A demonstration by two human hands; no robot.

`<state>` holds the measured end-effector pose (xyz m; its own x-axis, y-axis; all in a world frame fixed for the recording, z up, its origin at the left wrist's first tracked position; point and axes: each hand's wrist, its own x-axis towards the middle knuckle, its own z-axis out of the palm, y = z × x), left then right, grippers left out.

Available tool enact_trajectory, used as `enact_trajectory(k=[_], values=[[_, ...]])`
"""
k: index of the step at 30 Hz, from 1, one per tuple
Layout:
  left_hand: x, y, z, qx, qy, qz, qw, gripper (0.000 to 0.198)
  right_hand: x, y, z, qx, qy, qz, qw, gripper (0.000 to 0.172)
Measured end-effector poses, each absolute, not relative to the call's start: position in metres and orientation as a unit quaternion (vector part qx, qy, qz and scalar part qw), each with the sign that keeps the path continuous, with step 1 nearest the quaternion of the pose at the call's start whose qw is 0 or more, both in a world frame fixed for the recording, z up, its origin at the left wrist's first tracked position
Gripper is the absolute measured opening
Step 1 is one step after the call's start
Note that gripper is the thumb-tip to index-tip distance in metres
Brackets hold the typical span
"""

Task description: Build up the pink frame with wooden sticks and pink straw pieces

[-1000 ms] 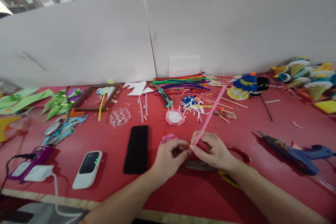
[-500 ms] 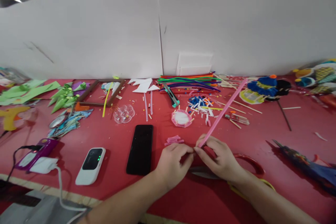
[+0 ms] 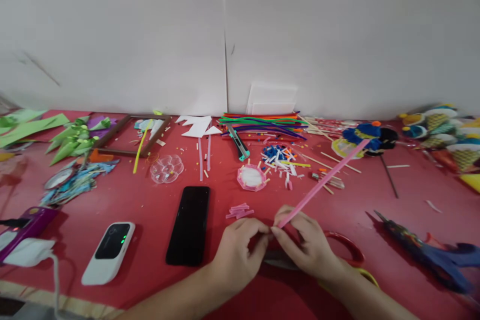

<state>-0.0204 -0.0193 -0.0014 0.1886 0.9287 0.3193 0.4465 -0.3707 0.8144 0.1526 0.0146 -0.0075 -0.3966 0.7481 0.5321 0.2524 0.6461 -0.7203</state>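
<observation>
A long pink straw (image 3: 324, 180) slants up to the right from between my hands. Its lower part is pinched between the thumb and fingers of my right hand (image 3: 305, 240). My left hand (image 3: 242, 247) is closed in a pinch at the straw's lower end, fingertips against those of the right; the very tip is hidden. Just beyond the left hand lies a small pile of short pink pieces (image 3: 240, 211). Farther back sits a pink-rimmed ring with a white centre (image 3: 252, 177). Scissors with a red handle loop (image 3: 347, 247) lie partly covered under my right hand.
Left of my hands lie a black phone (image 3: 188, 225) and a white device (image 3: 108, 252). Behind are a box cutter (image 3: 239, 142), coloured pipe cleaners (image 3: 262, 122) and cut scraps (image 3: 281, 157). Blue-handled pliers (image 3: 420, 247) rest at the right. White boards (image 3: 112, 45) close off the back.
The camera view has shifted, so the table things appear lower and mostly farther left. Both hands keep their pinch, and the pink straw stays between them at much the same slant.
</observation>
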Motion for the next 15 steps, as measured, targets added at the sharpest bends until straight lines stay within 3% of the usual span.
enact_trajectory(k=[15], values=[[-0.0208, -0.0109, 0.0065, 0.657, 0.516, 0.394, 0.383, 0.016, 0.1523, 0.0175, -0.0043, -0.329, -0.771, 0.31, 0.448, 0.006]])
